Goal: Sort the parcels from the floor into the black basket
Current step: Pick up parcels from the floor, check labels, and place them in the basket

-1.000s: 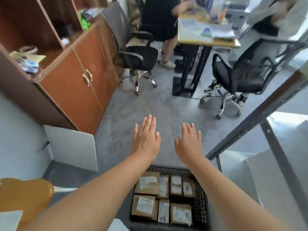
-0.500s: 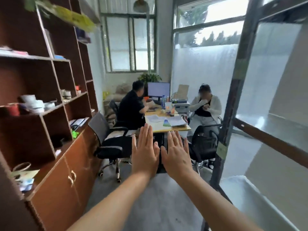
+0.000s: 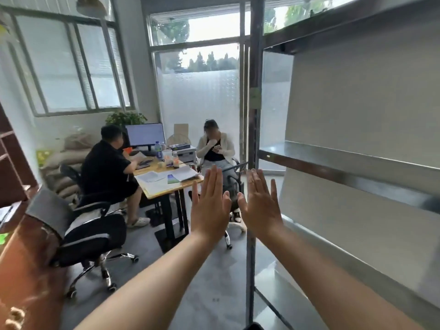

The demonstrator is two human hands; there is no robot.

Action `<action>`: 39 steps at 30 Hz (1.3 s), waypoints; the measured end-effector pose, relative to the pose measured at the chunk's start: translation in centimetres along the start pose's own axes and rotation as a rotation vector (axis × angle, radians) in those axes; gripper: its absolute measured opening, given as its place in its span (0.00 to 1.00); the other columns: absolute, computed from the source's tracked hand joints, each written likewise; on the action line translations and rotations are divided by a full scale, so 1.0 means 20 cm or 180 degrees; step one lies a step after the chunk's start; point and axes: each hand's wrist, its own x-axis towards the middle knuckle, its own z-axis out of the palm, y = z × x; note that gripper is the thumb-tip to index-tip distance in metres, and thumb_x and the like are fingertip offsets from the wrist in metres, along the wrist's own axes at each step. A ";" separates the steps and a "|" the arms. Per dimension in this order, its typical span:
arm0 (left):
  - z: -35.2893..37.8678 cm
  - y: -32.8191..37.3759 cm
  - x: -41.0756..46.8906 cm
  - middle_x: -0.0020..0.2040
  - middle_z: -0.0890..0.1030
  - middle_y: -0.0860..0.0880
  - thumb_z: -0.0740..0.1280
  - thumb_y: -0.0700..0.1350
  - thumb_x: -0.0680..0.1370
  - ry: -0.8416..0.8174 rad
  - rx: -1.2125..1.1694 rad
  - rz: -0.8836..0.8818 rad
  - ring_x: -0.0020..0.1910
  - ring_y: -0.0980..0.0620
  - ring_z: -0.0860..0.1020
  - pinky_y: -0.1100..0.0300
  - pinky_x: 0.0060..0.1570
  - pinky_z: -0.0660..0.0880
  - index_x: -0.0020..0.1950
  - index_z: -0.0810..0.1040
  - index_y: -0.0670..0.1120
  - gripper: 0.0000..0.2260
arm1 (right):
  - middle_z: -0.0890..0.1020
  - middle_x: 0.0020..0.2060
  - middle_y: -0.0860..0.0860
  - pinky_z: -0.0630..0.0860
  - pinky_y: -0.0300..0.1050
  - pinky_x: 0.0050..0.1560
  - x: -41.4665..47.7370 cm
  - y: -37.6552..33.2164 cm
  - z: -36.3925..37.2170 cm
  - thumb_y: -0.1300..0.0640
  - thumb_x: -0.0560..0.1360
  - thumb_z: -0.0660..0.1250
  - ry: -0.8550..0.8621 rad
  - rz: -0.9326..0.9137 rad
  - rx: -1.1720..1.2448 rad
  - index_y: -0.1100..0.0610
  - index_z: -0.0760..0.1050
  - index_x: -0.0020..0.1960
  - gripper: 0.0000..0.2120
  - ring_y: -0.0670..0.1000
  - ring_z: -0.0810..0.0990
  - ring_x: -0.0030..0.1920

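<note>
Office floor with desk at centre; left hand and right hand raised flat, spread, empty; parcels and basket out of frame, handling and hold unjudgeable.

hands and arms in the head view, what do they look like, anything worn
Both forearms are bare up to the bottom edge of the picture: no sleeves, gloves or watch show. The left hand carries nothing on its fingers that can be made out. The right hand seems to have a thin ring on one finger, too small to be sure of.
</note>
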 end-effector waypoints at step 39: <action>-0.48 3.46 -1.86 0.81 0.41 0.50 0.44 0.51 0.85 -0.1191 -0.2622 0.3543 0.79 0.54 0.39 0.48 0.77 0.38 0.81 0.42 0.46 0.26 | 0.46 0.80 0.53 0.39 0.58 0.78 -3.08 1.16 -2.52 0.57 0.81 0.55 0.1172 0.3635 -0.2843 0.60 0.42 0.80 0.33 0.51 0.40 0.79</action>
